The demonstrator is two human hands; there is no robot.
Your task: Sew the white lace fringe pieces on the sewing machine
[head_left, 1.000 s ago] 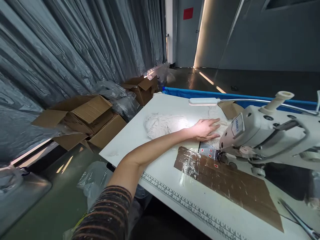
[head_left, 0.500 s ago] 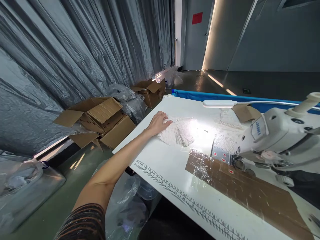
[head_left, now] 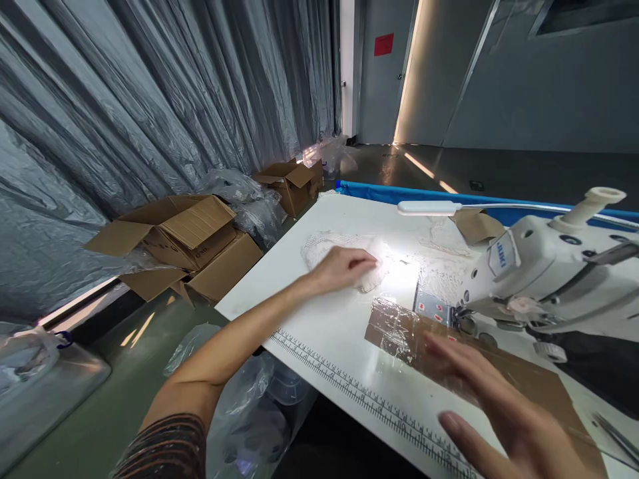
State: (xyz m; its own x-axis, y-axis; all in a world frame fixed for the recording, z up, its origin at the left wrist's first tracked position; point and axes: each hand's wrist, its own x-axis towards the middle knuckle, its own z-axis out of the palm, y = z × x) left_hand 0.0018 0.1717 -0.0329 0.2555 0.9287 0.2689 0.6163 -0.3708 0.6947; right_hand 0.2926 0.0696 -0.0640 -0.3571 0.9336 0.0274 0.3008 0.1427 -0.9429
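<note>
My left hand (head_left: 342,267) is closed over the white lace fabric (head_left: 322,247) on the white table (head_left: 299,303). Its thumb and fingers come together at the lace near the bright lamp spot; glare partly washes out the fingertips. My right hand (head_left: 504,406), smeared by motion, is at the lower right above the brown cardboard strip (head_left: 399,329). Its fingers are stretched out, thumb apart, with nothing in them. More white lace (head_left: 442,276) lies beside the metal plate of the white sewing machine (head_left: 554,266).
A ruler scale (head_left: 349,386) runs along the table's near edge. The lamp (head_left: 429,208) reaches over the table, and a metal tool (head_left: 618,436) lies at far right. Open cardboard boxes (head_left: 200,233) and plastic bags stand on the floor to the left.
My left hand has moved right across the lace and its fingers have closed. My right hand has come into view at the lower right. The view has turned slightly right.
</note>
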